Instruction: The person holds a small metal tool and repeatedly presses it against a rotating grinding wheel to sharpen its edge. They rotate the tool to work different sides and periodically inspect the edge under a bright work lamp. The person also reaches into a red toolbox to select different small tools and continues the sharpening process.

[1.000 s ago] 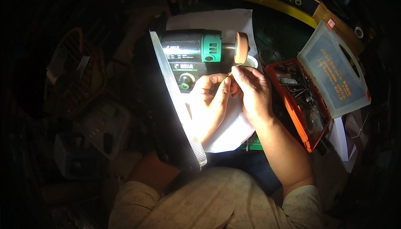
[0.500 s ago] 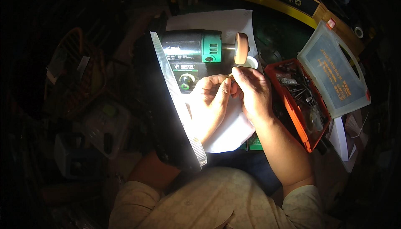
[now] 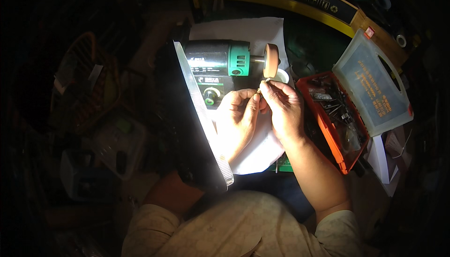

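Observation:
Between my fingertips is a small brass-coloured piece (image 3: 258, 90), mostly hidden, so its exact kind does not show. My left hand (image 3: 238, 116) pinches it with thumb and forefinger. From the other side my right hand (image 3: 284, 107) grips it too, thumb and fingers pressed together. Just beyond my hands is an orange-tan grinding wheel (image 3: 271, 60) on the shaft of a green and black bench grinder (image 3: 239, 58). My right fingertips are close below the wheel; whether the piece touches it I cannot tell. Behind them stands a small white round dish (image 3: 281, 75).
A bright lamp with a dark housing (image 3: 201, 111) slants across the left, over my left forearm. White paper (image 3: 255, 156) lies under the hands. An open orange toolbox (image 3: 323, 121) with small metal bits stands at right, its clear lid raised. A basket (image 3: 89, 83) sits far left.
The whole view has shifted slightly, so the scene sits a little lower. Both hands keep their pinch on the small piece, with the fingers slightly readjusted.

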`<state>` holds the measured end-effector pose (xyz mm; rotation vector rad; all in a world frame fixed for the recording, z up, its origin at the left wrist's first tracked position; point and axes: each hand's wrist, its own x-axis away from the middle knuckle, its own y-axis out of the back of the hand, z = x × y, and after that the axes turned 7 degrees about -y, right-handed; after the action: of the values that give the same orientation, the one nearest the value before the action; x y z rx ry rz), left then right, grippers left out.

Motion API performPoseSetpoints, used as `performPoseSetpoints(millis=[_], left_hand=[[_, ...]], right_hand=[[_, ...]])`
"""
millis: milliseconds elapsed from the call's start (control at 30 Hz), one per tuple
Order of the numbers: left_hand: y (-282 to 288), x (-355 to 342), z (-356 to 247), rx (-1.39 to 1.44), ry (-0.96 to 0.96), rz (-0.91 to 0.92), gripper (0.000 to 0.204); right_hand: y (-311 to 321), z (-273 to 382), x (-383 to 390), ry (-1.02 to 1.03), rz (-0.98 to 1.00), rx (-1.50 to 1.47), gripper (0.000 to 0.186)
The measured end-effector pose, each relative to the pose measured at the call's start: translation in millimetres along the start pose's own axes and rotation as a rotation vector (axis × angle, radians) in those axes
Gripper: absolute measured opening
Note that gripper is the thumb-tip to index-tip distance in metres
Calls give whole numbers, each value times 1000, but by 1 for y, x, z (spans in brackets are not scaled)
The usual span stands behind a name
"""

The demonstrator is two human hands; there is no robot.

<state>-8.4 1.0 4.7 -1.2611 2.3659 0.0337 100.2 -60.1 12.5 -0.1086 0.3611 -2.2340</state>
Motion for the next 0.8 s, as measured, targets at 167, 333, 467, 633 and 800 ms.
performPoseSetpoints(millis=[167, 333, 467, 633, 800], left_hand=[[0, 0, 3, 54, -13, -12, 9], [1, -1, 4, 49, -17, -2, 8], [-1, 0, 2, 42, -24, -19, 8], [0, 0, 6, 83, -24, -23, 9], [0, -1, 11, 117, -16, -15, 10]], right_hand=[[0, 1, -1, 1, 16, -6, 23], [-1, 2, -1, 1, 20, -15, 23], [-1, 3, -2, 1, 25, -20, 23], [-2, 4, -2, -26, 22, -20, 23], [-2, 5, -2, -35, 31, -24, 22]])
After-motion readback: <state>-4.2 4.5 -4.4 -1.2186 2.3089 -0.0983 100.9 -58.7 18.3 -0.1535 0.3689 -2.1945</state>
